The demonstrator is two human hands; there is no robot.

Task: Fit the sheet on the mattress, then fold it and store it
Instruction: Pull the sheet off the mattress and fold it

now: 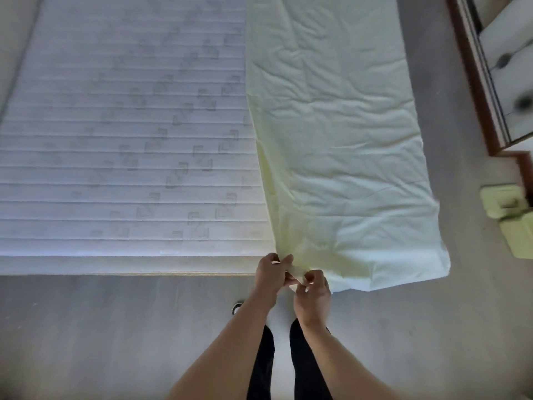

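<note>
A: What are the hands doing?

B: The left hand (272, 274) and the right hand (313, 293) meet at the near edge of the mattress (121, 157). Both have their fingers curled in, pinching the near left corner of the sheet (340, 145) between them. The corner itself is mostly hidden inside the fingers, so I cannot tell whether they hold one layer or several.

A: And where does the sheet lie?

B: It lies as a long folded strip along the right side of the mattress, running away from the person. Its near end hangs just over the mattress edge. The left part of the mattress is bare.

A: How will it handle?

B: My guess is light and limp. It is thin, pale yellow cloth, full of creases, so it will sag and slide rather than keep a shape. Corners and edges look like the places to take hold, one in each hand, to keep the layers from slipping apart.

A: Counts?

B: One sheet, one mattress, two hands. On the floor (115, 327) to the right lie pale green folded cloths (509, 215), two as far as I can tell, beside a dark wooden piece of furniture (473, 82). One shoe (237, 306) shows below the left arm.
</note>
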